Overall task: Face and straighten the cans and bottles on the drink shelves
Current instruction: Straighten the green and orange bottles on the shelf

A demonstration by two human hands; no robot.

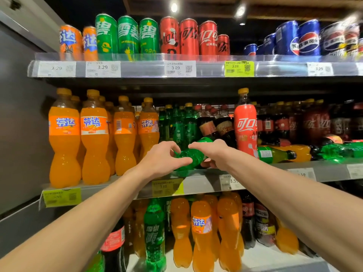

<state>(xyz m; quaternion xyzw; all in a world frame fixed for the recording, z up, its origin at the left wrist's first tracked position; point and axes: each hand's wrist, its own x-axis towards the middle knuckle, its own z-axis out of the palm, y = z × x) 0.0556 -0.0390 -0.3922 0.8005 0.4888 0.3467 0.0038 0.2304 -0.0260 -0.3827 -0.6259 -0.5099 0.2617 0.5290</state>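
Both hands [164,158] [211,152] hold a tilted green bottle [191,158] on the middle shelf [206,183].

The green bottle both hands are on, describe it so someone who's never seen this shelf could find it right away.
Look at the middle shelf, just right of the upright orange bottles. The green bottle lies on its side at the front edge, gripped by the left hand and right hand. The green bottles behind it stand upright.
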